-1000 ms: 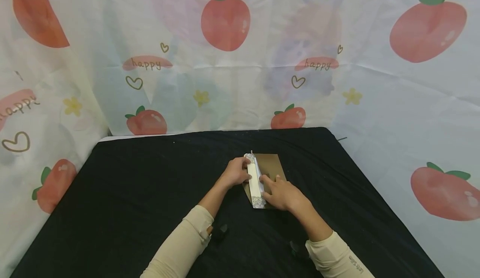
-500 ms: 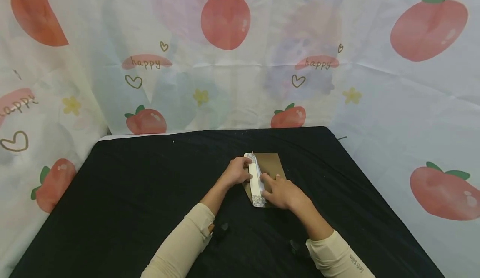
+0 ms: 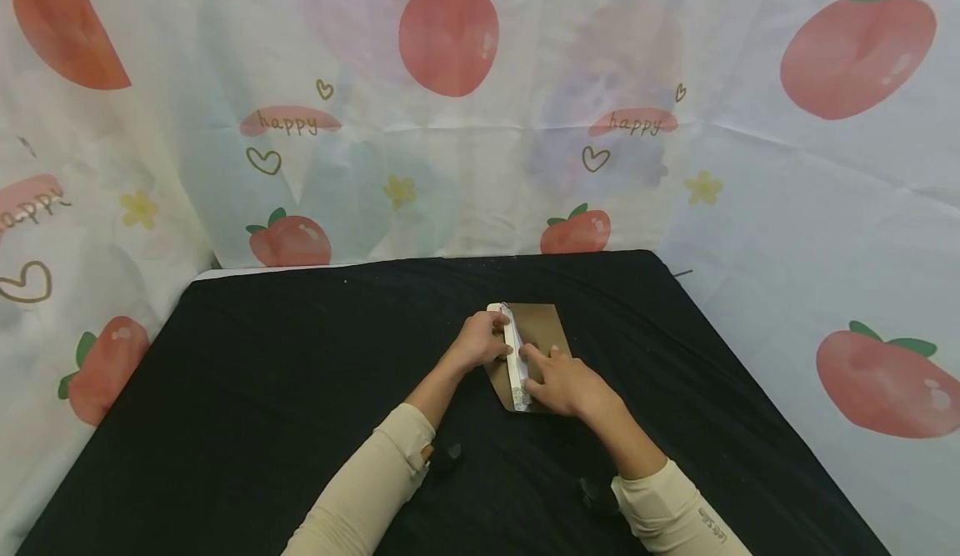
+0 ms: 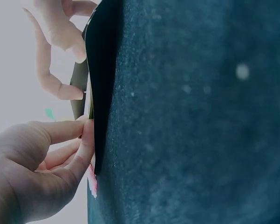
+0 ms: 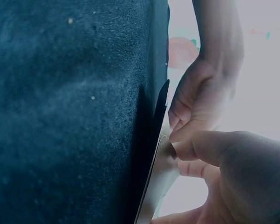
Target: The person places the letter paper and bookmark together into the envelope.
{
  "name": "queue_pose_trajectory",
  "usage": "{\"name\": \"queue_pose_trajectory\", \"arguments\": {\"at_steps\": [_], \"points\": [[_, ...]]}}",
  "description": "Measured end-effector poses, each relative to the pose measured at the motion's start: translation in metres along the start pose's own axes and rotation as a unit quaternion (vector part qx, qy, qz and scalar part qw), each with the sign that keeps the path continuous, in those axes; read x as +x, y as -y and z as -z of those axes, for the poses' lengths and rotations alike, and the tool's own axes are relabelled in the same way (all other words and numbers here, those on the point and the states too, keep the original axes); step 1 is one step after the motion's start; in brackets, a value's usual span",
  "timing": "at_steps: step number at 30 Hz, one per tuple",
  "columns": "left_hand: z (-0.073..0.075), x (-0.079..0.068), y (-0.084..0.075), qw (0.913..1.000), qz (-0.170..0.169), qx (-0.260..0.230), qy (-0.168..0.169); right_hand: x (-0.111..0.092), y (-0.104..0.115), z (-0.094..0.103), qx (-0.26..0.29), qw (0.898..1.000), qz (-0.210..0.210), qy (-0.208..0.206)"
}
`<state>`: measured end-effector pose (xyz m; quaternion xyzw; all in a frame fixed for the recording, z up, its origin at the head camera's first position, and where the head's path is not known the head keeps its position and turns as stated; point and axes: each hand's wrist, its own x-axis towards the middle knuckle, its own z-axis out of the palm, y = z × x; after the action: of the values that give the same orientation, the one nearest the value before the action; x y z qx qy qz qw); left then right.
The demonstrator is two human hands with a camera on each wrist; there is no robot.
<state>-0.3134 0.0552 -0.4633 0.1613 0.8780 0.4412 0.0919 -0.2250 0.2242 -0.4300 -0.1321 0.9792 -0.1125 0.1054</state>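
A flat brown sheet, like kraft card, lies on the black cloth. Along its left side runs a long cream strip with grey patterning at its near end, tilted up from the sheet and seen narrow. My left hand pinches the strip's left edge; in the left wrist view the thumb and a finger meet on the thin edge. From the right, my right hand touches the strip with extended fingers. In the right wrist view its thumb rests on the pale surface. A whitish layer beside the strip is partly hidden by the hands.
Black cloth covers the table around the sheet. Behind and at both sides hangs a white curtain printed with red fruit, hearts and "happy". Small dark objects sit beneath both forearms.
My left hand has shifted slightly right, and the cream strip has turned rightward, now showing a narrower face. The right hand has hardly moved. The head view has shifted a little.
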Motion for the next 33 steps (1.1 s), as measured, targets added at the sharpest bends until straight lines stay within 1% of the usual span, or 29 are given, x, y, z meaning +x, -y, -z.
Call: {"name": "queue_pose_trajectory", "arguments": {"at_steps": [9,18,22,26,29,33], "points": [[-0.004,-0.002,-0.005,0.9999,-0.009,-0.006,-0.007,-0.003,0.001,0.0,-0.002,1.0,0.004,-0.001],[-0.002,-0.005,-0.005,0.9998,-0.001,-0.014,-0.014,0.001,0.003,0.0,-0.008,1.0,0.018,-0.003],[0.002,-0.006,-0.003,0.9998,-0.01,0.003,-0.015,0.002,0.005,-0.002,-0.01,1.0,0.016,0.001],[0.01,-0.007,0.001,0.9995,-0.02,0.017,-0.019,0.001,0.006,-0.003,-0.018,1.0,0.003,0.003],[0.017,-0.01,0.001,0.9994,-0.025,0.019,-0.017,0.0,0.006,-0.006,-0.029,1.0,-0.006,-0.002],[0.03,-0.017,0.0,0.9985,-0.047,0.029,-0.004,0.0,0.006,-0.01,-0.049,0.999,-0.014,-0.014]]}}
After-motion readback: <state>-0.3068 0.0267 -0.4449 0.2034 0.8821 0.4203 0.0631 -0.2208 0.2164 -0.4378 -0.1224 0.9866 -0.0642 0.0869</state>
